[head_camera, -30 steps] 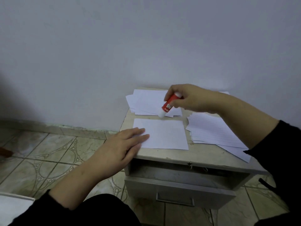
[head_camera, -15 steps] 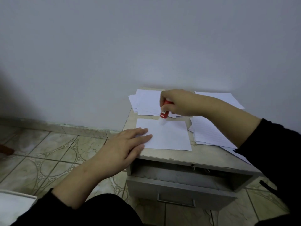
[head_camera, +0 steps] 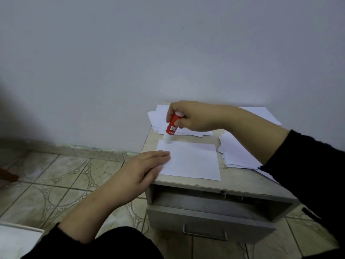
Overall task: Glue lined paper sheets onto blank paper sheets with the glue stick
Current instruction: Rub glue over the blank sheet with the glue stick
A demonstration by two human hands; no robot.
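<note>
A single white sheet (head_camera: 194, 161) lies on top of a small grey cabinet (head_camera: 242, 186). My right hand (head_camera: 194, 116) grips a red glue stick (head_camera: 171, 128), tilted, its white tip pressed on the sheet's far left corner. My left hand (head_camera: 147, 169) lies flat, fingers together, on the sheet's near left edge. A stack of lined sheets (head_camera: 237, 152) sits to the right, partly under my right forearm. A stack of blank sheets (head_camera: 158, 118) lies at the back left by the wall.
The cabinet's top drawer (head_camera: 209, 219) is pulled out slightly, with a metal handle on its front. More white paper (head_camera: 261, 113) lies at the back right. Patterned floor tiles (head_camera: 56, 184) stretch to the left. A white object (head_camera: 16, 240) sits at the bottom left.
My right hand has carried the glue stick left along the sheet's far edge to its far left corner. My left hand has stayed pressed on the sheet.
</note>
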